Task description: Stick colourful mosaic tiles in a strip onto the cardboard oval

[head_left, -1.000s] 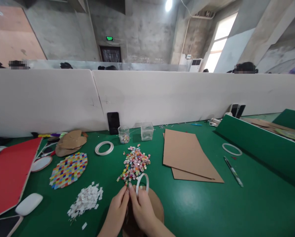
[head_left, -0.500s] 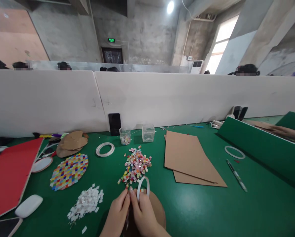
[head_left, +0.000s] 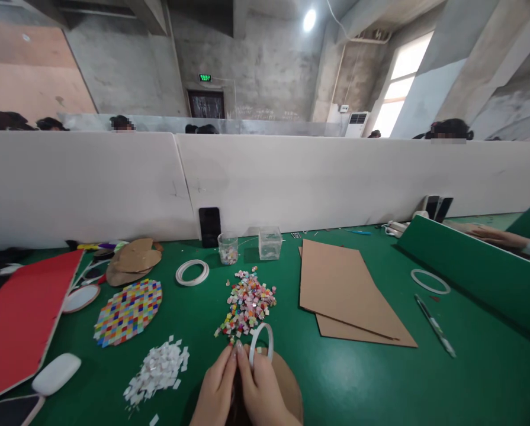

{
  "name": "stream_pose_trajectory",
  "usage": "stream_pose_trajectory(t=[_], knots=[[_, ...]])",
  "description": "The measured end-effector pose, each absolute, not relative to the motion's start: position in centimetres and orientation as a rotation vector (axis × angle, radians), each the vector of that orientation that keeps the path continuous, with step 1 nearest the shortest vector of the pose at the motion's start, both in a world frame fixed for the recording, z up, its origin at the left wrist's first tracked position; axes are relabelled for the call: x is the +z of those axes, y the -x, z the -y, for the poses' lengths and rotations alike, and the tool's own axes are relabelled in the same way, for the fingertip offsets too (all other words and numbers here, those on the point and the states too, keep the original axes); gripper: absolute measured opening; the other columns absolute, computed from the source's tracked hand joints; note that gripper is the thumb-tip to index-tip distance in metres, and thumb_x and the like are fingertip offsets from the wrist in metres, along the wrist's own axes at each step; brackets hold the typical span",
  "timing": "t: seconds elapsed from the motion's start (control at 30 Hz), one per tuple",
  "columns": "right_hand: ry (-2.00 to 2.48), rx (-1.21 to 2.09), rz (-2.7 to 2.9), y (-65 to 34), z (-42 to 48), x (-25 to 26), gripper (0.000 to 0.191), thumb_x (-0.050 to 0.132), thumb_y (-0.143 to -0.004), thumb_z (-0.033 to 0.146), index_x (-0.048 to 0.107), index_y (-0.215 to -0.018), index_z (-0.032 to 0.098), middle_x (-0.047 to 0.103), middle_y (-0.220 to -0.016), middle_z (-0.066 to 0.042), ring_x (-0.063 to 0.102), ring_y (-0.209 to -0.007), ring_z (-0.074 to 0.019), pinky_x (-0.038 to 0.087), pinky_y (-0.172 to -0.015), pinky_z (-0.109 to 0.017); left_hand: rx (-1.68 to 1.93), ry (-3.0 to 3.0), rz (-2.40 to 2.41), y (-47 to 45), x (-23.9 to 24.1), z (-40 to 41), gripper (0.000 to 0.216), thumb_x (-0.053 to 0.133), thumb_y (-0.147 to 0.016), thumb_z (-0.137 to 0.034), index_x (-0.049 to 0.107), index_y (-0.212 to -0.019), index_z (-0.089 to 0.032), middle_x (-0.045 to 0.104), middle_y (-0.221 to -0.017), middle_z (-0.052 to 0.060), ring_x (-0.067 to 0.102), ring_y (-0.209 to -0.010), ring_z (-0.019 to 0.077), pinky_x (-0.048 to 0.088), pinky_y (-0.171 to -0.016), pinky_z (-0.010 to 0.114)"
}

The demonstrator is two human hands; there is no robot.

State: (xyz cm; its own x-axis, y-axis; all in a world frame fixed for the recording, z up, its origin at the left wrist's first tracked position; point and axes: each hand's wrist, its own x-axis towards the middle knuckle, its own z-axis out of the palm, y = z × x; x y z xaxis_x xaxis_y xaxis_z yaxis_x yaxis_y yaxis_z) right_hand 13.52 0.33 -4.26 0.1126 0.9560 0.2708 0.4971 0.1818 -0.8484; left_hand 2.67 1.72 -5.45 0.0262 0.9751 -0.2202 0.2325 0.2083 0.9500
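At the bottom centre my left hand (head_left: 215, 391) and my right hand (head_left: 262, 390) meet fingertip to fingertip in a pinch over a brown cardboard disc (head_left: 291, 381). A white tape ring (head_left: 262, 342) stands upright against my right hand's fingers, and that hand grips it. What my left fingers pinch is too small to name. Just beyond lies a pile of small coloured tiles (head_left: 249, 302). A pile of white paper bits (head_left: 158, 368) lies to the left.
A colourful mosaic disc (head_left: 128, 312), a red board (head_left: 20, 322), a white mouse-like object (head_left: 56, 373), cardboard sheets (head_left: 349, 296), two more tape rings (head_left: 192, 272), a pen (head_left: 436, 325), clear cups (head_left: 228, 247) and a phone (head_left: 209, 226) lie on the green table. Another person's hand (head_left: 491, 235) rests at right.
The view has tilted slightly upward, so my hands sit lower in the picture. Another person's hand has come into view at the right. My pinch stays the same.
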Motion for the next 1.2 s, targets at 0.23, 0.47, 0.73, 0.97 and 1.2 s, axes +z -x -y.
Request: stream_pose_trajectory(t=[0.23, 0.47, 0.73, 0.97, 1.2], knots=[[1.468, 0.59, 1.495, -13.4, -0.6, -4.9, 0.064, 0.017, -0.092, 0.057, 0.061, -0.067, 0.018, 0.06, -0.06, -0.008, 0.06, -0.059, -0.0186, 0.045, -0.057, -0.027, 0.907, -1.153, -1.411, -2.4, -6.5, -1.8, 0.062, 0.056, -0.069, -0.052, 0.059, -0.114, -0.009, 0.055, -0.126, 0.016, 0.045, -0.122, 0.0297, 0.033, -0.106, 0.041], [1.445, 0.601, 1.429, -13.5, -0.3, -5.9, 0.061, 0.023, -0.09, 0.059, 0.061, -0.067, 0.017, 0.062, -0.059, -0.007, 0.061, -0.057, -0.0178, 0.046, -0.056, -0.024, 0.86, -1.174, -1.412, -2.5, -5.9, -1.6, 0.061, 0.055, -0.071, -0.051, 0.059, -0.115, -0.009, 0.055, -0.126, 0.015, 0.045, -0.122, 0.03, 0.034, -0.105, 0.04], [1.436, 0.631, 1.41, -13.7, -0.3, -5.6, 0.061, 0.024, -0.09, 0.06, 0.062, -0.069, 0.017, 0.062, -0.059, -0.007, 0.061, -0.056, -0.0183, 0.048, -0.056, -0.024, 0.896, -1.317, -1.377, -1.8, -6.6, -1.3, 0.047, 0.055, -0.073, -0.05, 0.066, -0.104, -0.016, 0.058, -0.123, 0.011, 0.049, -0.119, 0.0295, 0.038, -0.102, 0.039], [1.451, 0.608, 1.38, -13.4, -0.5, -7.6, 0.063, 0.023, -0.09, 0.06, 0.066, -0.074, 0.017, 0.061, -0.058, -0.008, 0.058, -0.051, -0.0177, 0.045, -0.05, -0.023, 0.893, -1.434, -1.338, -1.2, -6.7, -1.3, 0.043, 0.058, -0.071, -0.043, 0.068, -0.103, -0.017, 0.058, -0.123, 0.011, 0.051, -0.117, 0.0301, 0.037, -0.103, 0.039], [1.407, 0.65, 1.397, -13.4, -0.5, -7.6, 0.055, 0.029, -0.091, 0.056, 0.067, -0.081, 0.018, 0.065, -0.066, -0.008, 0.063, -0.062, -0.019, 0.048, -0.056, -0.024, 0.92, -1.53, -1.369, -1.6, -4.8, -1.3, 0.038, 0.055, -0.07, -0.048, 0.068, -0.094, -0.021, 0.066, -0.11, 0.01, 0.059, -0.105, 0.0303, 0.047, -0.092, 0.037]])
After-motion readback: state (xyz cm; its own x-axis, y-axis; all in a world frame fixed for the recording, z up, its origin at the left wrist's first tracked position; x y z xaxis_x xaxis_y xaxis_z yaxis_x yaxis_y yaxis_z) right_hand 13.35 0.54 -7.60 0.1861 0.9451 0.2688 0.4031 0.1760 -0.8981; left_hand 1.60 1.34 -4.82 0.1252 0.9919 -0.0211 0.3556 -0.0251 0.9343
